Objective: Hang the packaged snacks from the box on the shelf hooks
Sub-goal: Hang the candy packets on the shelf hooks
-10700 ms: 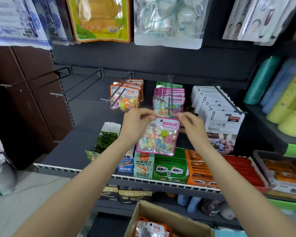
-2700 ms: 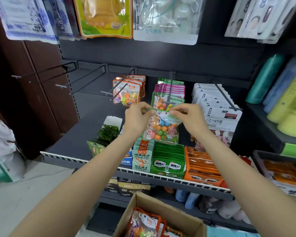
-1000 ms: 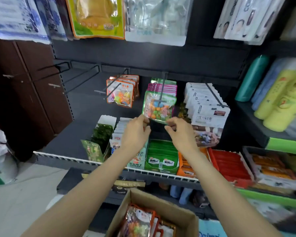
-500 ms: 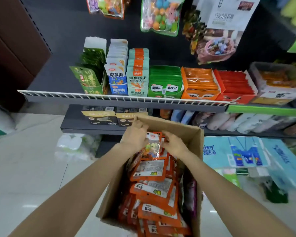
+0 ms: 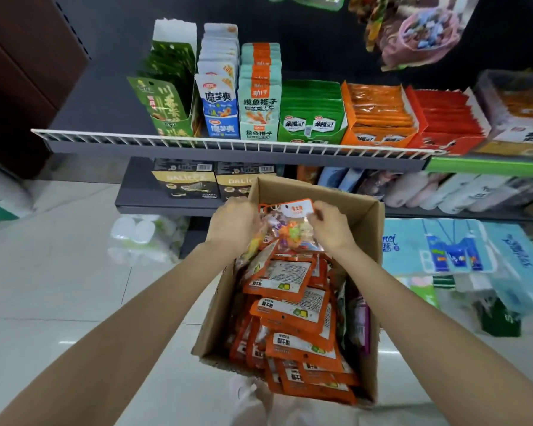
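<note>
An open cardboard box point(image 5: 373, 272) stands on the floor below me, filled with several orange-edged snack packets point(image 5: 290, 305). One clear packet of coloured sweets with an orange and white header point(image 5: 291, 224) is lifted at the box's far end. My left hand point(image 5: 234, 224) grips its left edge. My right hand point(image 5: 328, 224) pinches its header on the right. The shelf hooks are out of view; only the bottoms of hanging packets point(image 5: 419, 32) show at the top.
A shelf with a white wire front rail point(image 5: 228, 142) carries rows of boxed snacks just beyond the box. A lower shelf point(image 5: 154, 198) holds dark cartons. Tissue packs point(image 5: 437, 247) lie right of the box, wrapped bottles point(image 5: 142, 238) to its left on the tiled floor.
After hanging a sweets packet on the middle hook, I looked down. Both hands went into the box and have raised one packet from the pile.
</note>
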Demonstrator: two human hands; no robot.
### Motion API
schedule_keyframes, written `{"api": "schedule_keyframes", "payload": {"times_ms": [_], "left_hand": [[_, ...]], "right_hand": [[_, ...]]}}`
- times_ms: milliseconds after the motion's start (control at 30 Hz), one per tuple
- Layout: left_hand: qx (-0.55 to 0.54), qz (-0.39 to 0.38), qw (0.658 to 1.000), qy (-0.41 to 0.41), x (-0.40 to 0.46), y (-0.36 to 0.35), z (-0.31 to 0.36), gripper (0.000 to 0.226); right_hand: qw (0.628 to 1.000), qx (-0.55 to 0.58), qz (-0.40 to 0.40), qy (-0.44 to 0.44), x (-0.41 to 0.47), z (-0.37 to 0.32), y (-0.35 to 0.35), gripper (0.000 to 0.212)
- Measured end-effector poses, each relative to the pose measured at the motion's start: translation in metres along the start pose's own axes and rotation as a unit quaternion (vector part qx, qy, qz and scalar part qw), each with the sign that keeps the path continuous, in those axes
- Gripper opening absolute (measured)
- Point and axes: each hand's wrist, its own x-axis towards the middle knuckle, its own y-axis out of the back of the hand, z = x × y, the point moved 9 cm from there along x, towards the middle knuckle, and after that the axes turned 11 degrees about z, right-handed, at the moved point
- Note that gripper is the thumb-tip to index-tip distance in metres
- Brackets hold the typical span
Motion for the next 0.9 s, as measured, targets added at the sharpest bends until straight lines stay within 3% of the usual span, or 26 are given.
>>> {"api": "schedule_keyframes", "payload": {"times_ms": [100,233,367,500,600,900], "left_hand": [[-0.158,0.026,0.982,0.101,0.005,0.024,-0.017,0.019],[-0.23,0.093,0.964,0.098,0.015,0.071,-0.013,0.01],[-0.227,0.172,0.956,0.076,0.022,0.123,-0.003,0.01],[-0.134,0.251,0.958,0.033,0.026,0.18,0.013,0.016],[-0.107,0.259,0.96,-0.001,0.028,0.211,0.027,0.018],[-0.185,0.286,0.94,0.024,0.014,0.286,0.024,0.012]], "right_hand": [[0.998,0.035,0.034,0.034,0.002,-0.015,0.028,0.012],[0.992,0.066,0.079,0.078,0.004,-0.046,0.064,0.016],[0.979,0.121,0.123,0.109,-0.001,-0.085,0.103,0.012],[0.961,0.166,0.17,0.138,-0.008,-0.125,0.144,0.021],[0.956,0.188,0.169,0.151,-0.014,-0.159,0.165,0.019],[0.938,0.24,0.141,0.205,-0.007,-0.234,0.18,0.015]]}}
